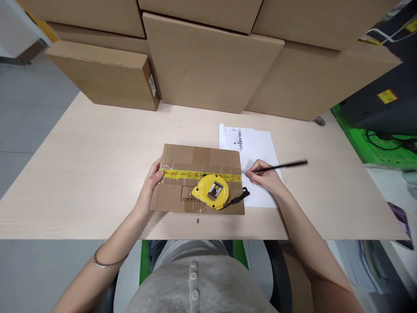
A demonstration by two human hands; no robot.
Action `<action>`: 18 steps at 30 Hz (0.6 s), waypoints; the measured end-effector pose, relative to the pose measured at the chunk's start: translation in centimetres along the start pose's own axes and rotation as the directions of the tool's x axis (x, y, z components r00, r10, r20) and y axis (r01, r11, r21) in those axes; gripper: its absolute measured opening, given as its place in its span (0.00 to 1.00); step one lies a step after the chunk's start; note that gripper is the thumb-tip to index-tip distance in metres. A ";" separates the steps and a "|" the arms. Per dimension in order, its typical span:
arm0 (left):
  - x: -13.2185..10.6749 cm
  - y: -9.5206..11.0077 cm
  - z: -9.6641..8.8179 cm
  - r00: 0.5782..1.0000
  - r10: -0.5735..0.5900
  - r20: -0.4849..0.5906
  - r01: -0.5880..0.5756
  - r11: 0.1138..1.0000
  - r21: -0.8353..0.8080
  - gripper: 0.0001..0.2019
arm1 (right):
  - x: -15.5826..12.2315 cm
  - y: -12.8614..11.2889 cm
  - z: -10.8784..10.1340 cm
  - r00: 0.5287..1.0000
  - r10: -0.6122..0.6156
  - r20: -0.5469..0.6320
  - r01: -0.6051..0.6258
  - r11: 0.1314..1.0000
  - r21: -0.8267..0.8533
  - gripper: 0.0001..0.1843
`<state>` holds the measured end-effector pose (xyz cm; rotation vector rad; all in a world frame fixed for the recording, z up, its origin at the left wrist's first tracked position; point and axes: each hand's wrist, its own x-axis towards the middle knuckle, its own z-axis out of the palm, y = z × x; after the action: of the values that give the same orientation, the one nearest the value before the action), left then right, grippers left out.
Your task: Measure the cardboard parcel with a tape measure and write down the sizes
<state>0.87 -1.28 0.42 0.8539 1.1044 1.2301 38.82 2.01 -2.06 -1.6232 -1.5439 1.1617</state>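
A cardboard box [202, 156] with yellow printed tape [177, 174] across its top lies near the table's front edge. My left hand [153, 179] grips its left side, thumb on the top face and the other fingers mostly hidden behind the edge. On the box rests a yellow tape measure [212, 192] with a black wrist strap [240, 198]. To the right, my right hand [263, 174] is closed round a black pen [286, 165], its tip over white paper [257, 148]. The box covers part of the paper, whose upper left bears small print.
Large cardboard boxes [208, 65] stand along the back of the table [81, 174], with a smaller carton [104, 78] at back left. On the right are a green crate [352, 134] with black cables and a phone-like object [400, 221].
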 end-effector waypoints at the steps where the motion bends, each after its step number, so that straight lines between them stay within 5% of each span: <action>1: 0.0 0.0 0.0 1.000 0.004 -0.002 -0.004 1.000 0.004 0.23 | -0.1 0.3 0.2 1.000 0.005 -0.012 -0.005 1.000 0.015 0.28; 10: -0.1 0.2 -0.1 1.000 0.001 -0.002 -0.001 0.999 0.038 0.23 | 0.0 0.4 0.5 0.996 0.034 -0.082 -0.029 0.998 0.060 0.23; 18: -0.2 0.3 0.1 1.000 -0.005 -0.011 0.006 0.999 0.048 0.23 | -0.1 0.0 0.8 0.992 0.048 -0.118 -0.038 0.996 0.083 0.29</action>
<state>0.89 -1.45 0.80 0.8812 1.1482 1.2090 38.08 1.83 -2.38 -1.6487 -1.3764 1.1135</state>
